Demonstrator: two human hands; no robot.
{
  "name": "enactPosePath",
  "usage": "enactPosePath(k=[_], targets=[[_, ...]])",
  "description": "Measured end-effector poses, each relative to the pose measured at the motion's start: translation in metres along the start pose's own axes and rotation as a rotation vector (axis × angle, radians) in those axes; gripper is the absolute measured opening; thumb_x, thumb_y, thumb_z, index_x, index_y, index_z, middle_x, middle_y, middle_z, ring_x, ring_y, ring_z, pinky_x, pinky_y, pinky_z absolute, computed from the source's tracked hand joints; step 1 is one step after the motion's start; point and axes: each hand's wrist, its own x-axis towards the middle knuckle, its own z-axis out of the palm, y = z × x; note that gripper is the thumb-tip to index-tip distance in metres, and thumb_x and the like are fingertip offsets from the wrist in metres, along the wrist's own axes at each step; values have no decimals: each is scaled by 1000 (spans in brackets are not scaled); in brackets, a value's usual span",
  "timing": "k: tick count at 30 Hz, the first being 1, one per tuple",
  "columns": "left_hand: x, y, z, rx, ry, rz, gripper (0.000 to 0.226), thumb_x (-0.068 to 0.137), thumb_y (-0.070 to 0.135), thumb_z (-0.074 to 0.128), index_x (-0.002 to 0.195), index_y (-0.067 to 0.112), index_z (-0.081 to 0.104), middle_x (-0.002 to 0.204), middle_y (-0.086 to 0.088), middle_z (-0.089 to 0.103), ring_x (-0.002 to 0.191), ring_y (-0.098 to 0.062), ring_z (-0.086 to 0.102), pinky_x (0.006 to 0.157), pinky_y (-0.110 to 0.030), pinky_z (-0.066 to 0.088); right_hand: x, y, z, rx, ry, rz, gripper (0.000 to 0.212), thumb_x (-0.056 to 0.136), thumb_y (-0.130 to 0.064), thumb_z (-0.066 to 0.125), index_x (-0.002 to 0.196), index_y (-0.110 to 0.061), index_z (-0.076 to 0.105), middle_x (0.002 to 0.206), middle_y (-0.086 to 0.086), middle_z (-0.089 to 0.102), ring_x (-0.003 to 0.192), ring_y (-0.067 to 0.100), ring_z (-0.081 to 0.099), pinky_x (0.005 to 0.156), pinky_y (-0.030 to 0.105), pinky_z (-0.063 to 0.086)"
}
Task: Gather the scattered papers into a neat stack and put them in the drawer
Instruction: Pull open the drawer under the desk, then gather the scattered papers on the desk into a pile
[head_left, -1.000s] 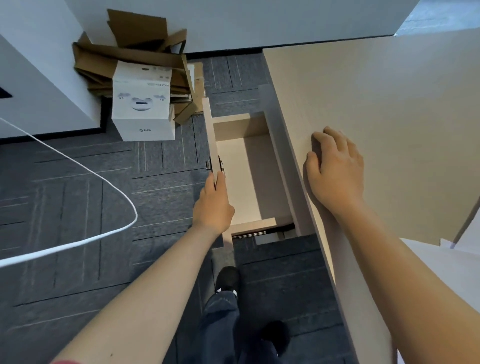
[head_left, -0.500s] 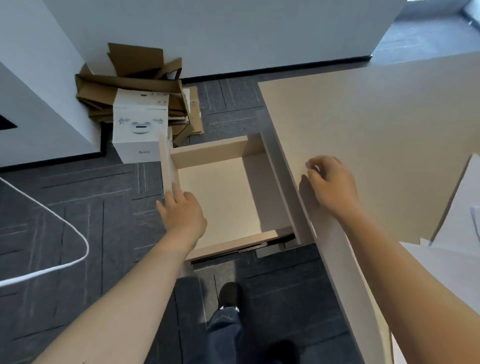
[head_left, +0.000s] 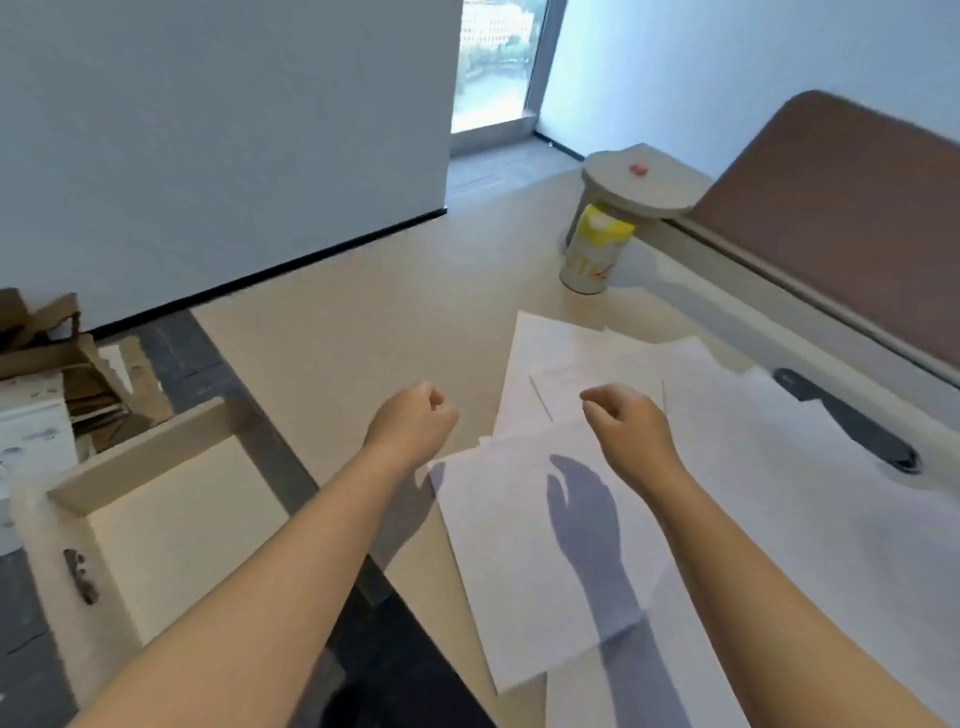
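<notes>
Several white papers (head_left: 524, 551) lie spread and overlapping on the light wooden desk (head_left: 363, 317), from its middle to its right side. The drawer (head_left: 171, 525) stands pulled out at the lower left, below the desk's edge, and its inside looks bare. My left hand (head_left: 410, 421) hovers over the desk just left of the papers, fingers curled in with nothing in them. My right hand (head_left: 623, 421) hangs above the papers, fingers loosely curled, holding nothing; its shadow falls on the nearest sheet.
A yellow-and-white canister (head_left: 592, 254) stands under a round grey stand (head_left: 639, 182) at the desk's back. A brown divider panel (head_left: 841, 197) lines the right side, with a dark slot (head_left: 852, 421) in the desk. Cardboard scraps (head_left: 57, 364) and a white box (head_left: 31, 441) lie on the floor at left.
The view has swung up from the drawer to the desk top. My left hand let go of the drawer front and my right hand left the desk's edge; both now hover by the papers.
</notes>
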Motion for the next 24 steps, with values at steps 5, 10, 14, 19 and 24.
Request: enactPosePath(k=[5,10,14,19,24], targets=[[-38,24,86,229,-98,50,54,88,28,49,138,9,37,145,-13,41,135,-30,36,106,-37,34,-43,102,-60,-49,21,170,34,91,-14,44,122,-4,53,130,14,55,119,26,51,90,26,37],[-66,20,142,550,-196,104,70,91,47,37,148,19,10,160,-8,3,147,-32,-2,119,-45,9,-79,185,-78,-242,-80,376,54,88,-29,48,137,-10,35,149,13,31,137,30,28,109,39,27],[-85,23,164,676,-240,62,71,90,56,22,149,22,0,159,-14,-10,145,-36,-11,118,-46,2,-103,216,-71,-352,-353,492,89,81,-54,50,147,-23,-2,156,8,-17,143,32,-18,115,50,-5],[-110,53,179,746,-343,-14,75,86,64,14,145,19,21,156,-20,11,140,-38,17,109,-44,25,-98,218,-57,-345,-346,483,93,83,-56,44,144,-22,-16,153,10,-28,140,33,-26,113,51,-12],[-95,71,169,651,-122,62,57,89,53,31,123,10,49,123,-11,59,114,-31,53,85,-37,41,-77,202,-48,-239,-230,396,80,88,-47,43,147,-18,-3,156,11,-16,144,31,-14,117,45,-2]])
